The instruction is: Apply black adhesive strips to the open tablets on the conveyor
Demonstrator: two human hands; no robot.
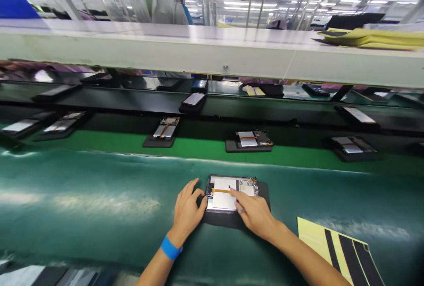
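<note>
An opened tablet (224, 207) lies in front of me on a dark pad (265, 195), its inside facing up. A white battery (223, 200) crossed by an orange flex cable (220, 191) fills its middle; a circuit board shows at the right end. My left hand (190, 202), wearing a blue wristband (171, 247), is open, with its thumb against the tablet's left edge. Over the battery, my right hand (253, 211) reaches in with its index finger extended onto the cable's right end. Its other fingers are bent and partly hidden. A tiny dark spot shows beside that fingertip.
Beyond the green mat (99, 188), a green conveyor belt (198, 148) carries several opened tablets, including one tablet (248, 139) straight ahead. A yellow sheet with black strips (318, 237) lies at right. A white shelf (149, 47) spans the view; people stand behind it.
</note>
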